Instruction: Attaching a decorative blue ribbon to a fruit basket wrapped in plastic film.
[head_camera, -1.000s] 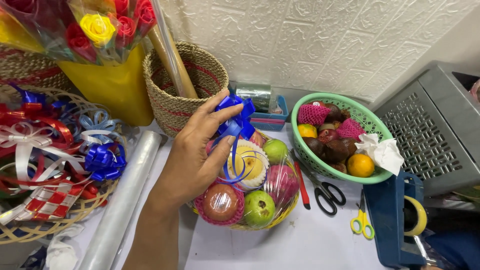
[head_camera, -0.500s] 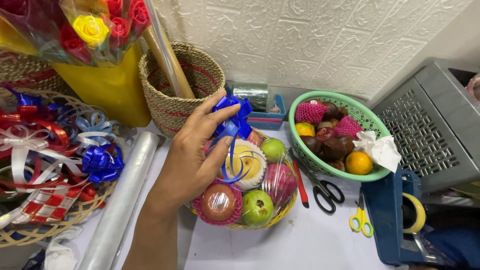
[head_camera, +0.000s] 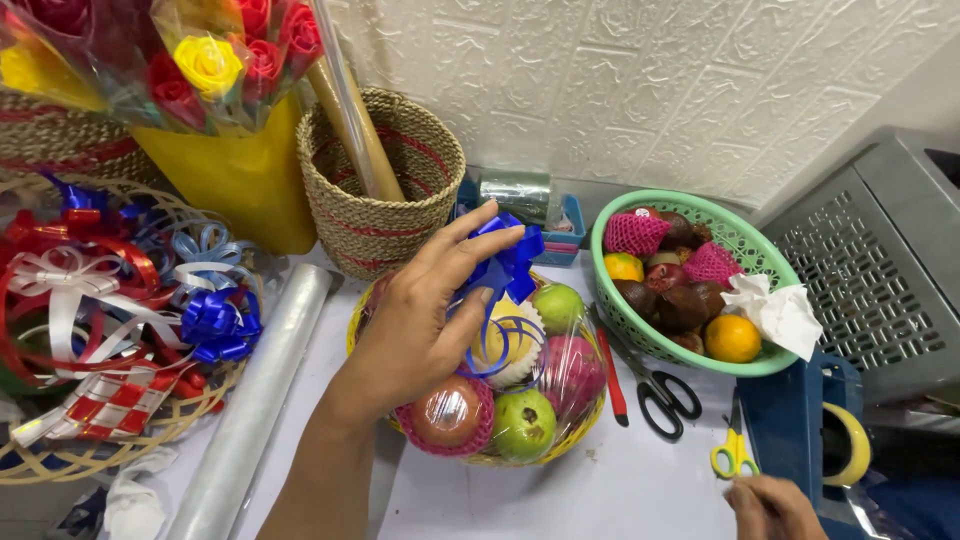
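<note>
The white table (head_camera: 640, 480) carries all items. At its left edge lies a flat woven tray (head_camera: 120, 440) loaded with red, white and blue ribbon bows (head_camera: 215, 322); a roll of clear film (head_camera: 255, 400) lies just beside it. Behind stand a yellow bucket (head_camera: 240, 180) of wrapped roses and a tall woven basket (head_camera: 385, 195). At right, a green plastic basket (head_camera: 680, 345) holds loose fruit, with black-handled scissors (head_camera: 660, 395) lying between it and the centre item. The centre item is a yellow basket of film-wrapped fruit (head_camera: 520, 400), placed mid-table. The left hand (head_camera: 420, 320) rests on top of its wrapping, fingers curved and partly spread, with the thumb and fingertips pressing a blue ribbon bow (head_camera: 510, 262) against the upper rear of the package. The right hand (head_camera: 775, 505) is at the lower right, well apart from the wrapped basket, just below yellow-handled scissors (head_camera: 733, 458) and beside a blue tape dispenser (head_camera: 800, 430); its grip state cannot be determined.
</note>
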